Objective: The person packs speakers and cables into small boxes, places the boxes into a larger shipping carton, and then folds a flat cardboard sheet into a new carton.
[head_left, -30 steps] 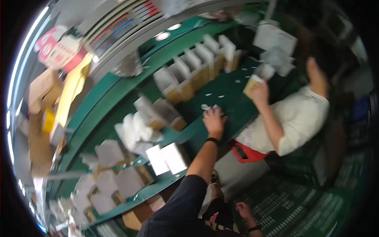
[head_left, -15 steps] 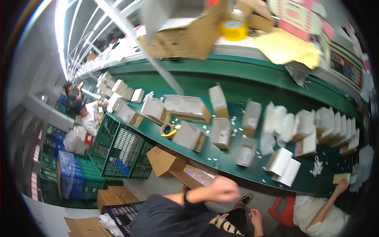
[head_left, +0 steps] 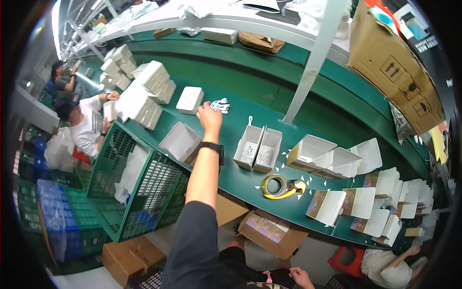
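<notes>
White cables (head_left: 220, 105) lie bunched on the green bench (head_left: 232, 182), just right of a white box (head_left: 190, 99); the person's left hand (head_left: 210, 117) is at their near edge, fingers bent and close together, though whether it grips them cannot be told. Low near the lap, the right hand (head_left: 301, 278) is loosely curled, its contents unclear. Two open boxes (head_left: 274, 137) stand side by side near a yellow tape dispenser (head_left: 295, 186).

We see pale lettering (head_left: 429, 44) on the black box (head_left: 439, 62) at the upper right, and dark handling symbols (head_left: 409, 88), one with paired arrows (head_left: 392, 69), on the brown cardboard carton (head_left: 375, 45) beside it.
</notes>
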Action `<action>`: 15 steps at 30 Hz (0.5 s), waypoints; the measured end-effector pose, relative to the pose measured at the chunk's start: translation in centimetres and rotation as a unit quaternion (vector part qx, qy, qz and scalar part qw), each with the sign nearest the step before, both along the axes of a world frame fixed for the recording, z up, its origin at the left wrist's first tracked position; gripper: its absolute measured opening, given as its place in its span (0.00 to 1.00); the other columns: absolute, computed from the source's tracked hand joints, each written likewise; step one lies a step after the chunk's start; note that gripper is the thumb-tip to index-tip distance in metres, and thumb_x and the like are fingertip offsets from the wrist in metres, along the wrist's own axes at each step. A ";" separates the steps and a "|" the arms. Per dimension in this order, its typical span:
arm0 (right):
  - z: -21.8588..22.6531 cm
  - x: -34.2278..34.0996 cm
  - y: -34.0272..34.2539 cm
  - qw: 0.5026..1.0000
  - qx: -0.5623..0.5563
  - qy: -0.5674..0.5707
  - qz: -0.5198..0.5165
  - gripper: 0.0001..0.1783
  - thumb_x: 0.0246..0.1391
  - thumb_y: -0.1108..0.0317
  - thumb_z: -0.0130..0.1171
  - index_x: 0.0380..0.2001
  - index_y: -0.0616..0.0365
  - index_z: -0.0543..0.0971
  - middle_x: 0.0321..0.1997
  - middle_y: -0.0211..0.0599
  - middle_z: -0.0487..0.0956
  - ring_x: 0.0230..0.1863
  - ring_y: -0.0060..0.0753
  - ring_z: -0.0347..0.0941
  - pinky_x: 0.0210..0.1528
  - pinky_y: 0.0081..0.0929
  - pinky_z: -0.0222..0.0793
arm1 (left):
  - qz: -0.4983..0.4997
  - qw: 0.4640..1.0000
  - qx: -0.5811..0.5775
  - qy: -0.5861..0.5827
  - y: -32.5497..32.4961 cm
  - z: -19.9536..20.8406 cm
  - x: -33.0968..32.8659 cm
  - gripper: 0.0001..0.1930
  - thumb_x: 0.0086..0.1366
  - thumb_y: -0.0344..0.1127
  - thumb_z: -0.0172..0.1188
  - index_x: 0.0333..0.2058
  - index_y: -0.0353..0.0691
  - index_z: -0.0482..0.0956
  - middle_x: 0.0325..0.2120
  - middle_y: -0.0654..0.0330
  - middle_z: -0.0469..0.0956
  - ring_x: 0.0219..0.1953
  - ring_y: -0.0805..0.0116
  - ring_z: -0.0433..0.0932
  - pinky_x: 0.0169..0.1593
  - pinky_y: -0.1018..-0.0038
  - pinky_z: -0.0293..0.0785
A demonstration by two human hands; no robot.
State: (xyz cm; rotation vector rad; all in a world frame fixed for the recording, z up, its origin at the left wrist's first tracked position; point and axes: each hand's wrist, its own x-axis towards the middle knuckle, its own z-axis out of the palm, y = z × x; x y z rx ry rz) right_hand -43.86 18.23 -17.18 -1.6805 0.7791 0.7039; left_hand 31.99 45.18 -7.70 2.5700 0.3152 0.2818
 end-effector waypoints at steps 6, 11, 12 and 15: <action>4.6 -2.0 4.5 0.995 -0.071 0.060 -0.027 0.13 0.65 0.65 0.50 0.48 0.54 0.79 0.33 0.34 0.80 0.36 0.26 0.73 0.42 0.30 0.71 | -0.061 0.935 0.348 0.009 -0.3 -8.1 7.4 0.34 0.59 0.36 0.60 0.64 0.49 0.61 0.65 0.52 0.58 0.63 0.42 0.61 0.58 0.41 0.65; 2.8 -8.0 9.2 0.989 -0.090 0.055 -0.105 0.11 0.65 0.65 0.51 0.46 0.54 0.79 0.31 0.34 0.79 0.33 0.26 0.71 0.39 0.31 0.70 | -0.150 0.937 0.192 0.251 -1.7 -6.6 9.2 0.36 0.59 0.39 0.61 0.65 0.56 0.58 0.66 0.52 0.57 0.65 0.44 0.61 0.54 0.38 0.69; 0.9 -9.1 9.6 0.990 -0.089 0.028 -0.109 0.11 0.65 0.65 0.51 0.46 0.54 0.79 0.31 0.34 0.79 0.32 0.26 0.71 0.38 0.31 0.70 | -0.147 0.940 0.173 0.253 -2.6 -6.9 9.8 0.35 0.59 0.40 0.62 0.64 0.58 0.59 0.66 0.52 0.57 0.65 0.43 0.62 0.53 0.40 0.71; -1.9 -9.6 10.3 0.978 -0.033 0.024 -0.207 0.11 0.65 0.66 0.51 0.45 0.54 0.79 0.29 0.34 0.78 0.31 0.28 0.71 0.37 0.32 0.70 | -0.160 0.944 0.150 0.248 -2.1 -8.4 10.6 0.32 0.58 0.41 0.63 0.62 0.59 0.64 0.65 0.52 0.60 0.63 0.44 0.66 0.52 0.45 0.74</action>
